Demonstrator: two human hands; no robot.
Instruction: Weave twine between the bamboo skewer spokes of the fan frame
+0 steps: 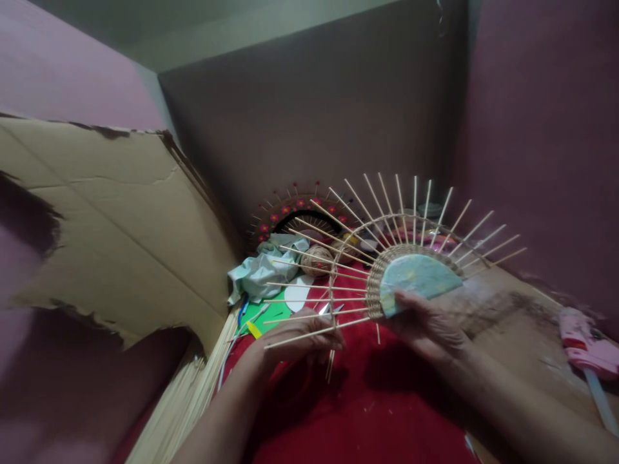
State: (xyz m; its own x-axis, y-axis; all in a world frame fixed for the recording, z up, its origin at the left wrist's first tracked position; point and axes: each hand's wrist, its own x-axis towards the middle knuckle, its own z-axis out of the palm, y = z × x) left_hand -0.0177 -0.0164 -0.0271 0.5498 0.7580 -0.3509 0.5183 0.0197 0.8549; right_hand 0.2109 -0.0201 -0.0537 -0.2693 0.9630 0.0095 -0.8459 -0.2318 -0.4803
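Note:
A half-round woven fan frame [374, 283] of thin sticks spreads out in front of me. Its centre is a half-circle of pale blue-green cloth [420, 280] edged with woven twine. My right hand [430, 325] grips this centre from below, thumb on the cloth. An outer arc of twisted twine [333, 283] crosses the sticks partway along. At the lowest left stick, my left hand [307, 335] is closed around the twine's lower end; its fingertips are partly hidden. Short ends dangle beneath those fingers.
Red cloth [387, 406] lies below. Behind stand a flower-decorated half-round piece [300, 203], a twine ball [316, 260] and crumpled pale cloth [268, 267]. Torn cardboard [120, 225] and a stick bundle [169, 409] are left; a pink glue gun [587, 345] lies right.

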